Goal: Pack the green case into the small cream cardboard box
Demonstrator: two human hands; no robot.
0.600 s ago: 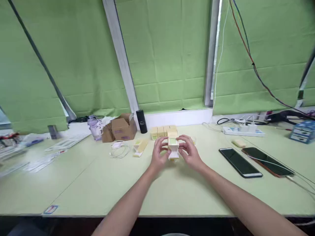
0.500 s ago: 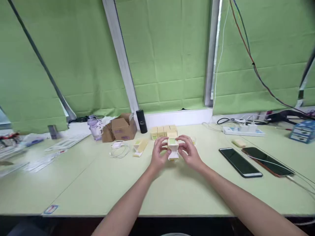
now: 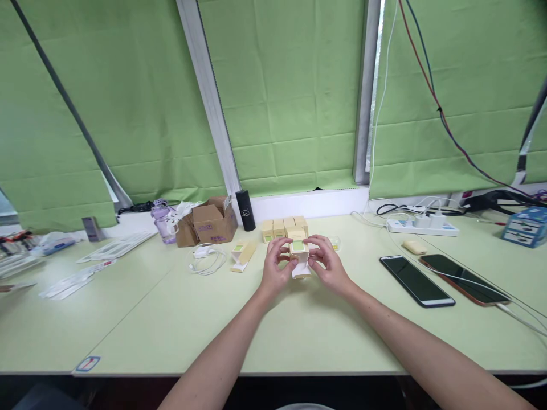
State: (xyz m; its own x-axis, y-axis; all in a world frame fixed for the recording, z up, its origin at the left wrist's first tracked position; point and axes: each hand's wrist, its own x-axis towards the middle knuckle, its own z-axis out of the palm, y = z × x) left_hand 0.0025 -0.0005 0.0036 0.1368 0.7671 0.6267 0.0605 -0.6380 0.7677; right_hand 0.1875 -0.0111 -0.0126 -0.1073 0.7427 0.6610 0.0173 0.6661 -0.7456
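Between my two hands is a small cream carton (image 3: 301,257) with a green window, its white-lined flap hanging open toward me. My left hand (image 3: 277,265) grips its left side with thumb and fingers. On the right side, my right hand (image 3: 328,263) holds it the same way. Close behind stands a row of several similar cream cartons (image 3: 280,226). Another such carton (image 3: 243,254), also with its flap open, lies left of my left hand. A small clear container (image 3: 335,244) with something yellow sits partly hidden behind my right hand.
On the left are a white charger cable (image 3: 208,260), a cardboard box (image 3: 213,221), a black cylinder (image 3: 245,210) and a purple bottle (image 3: 163,222). To the right lie two phones, a black one (image 3: 416,281) nearest, a cream case (image 3: 414,247) and a power strip (image 3: 423,226).
The view has shifted very slightly and is sharper. Both hands keep their hold on the carton in nearly the same place.
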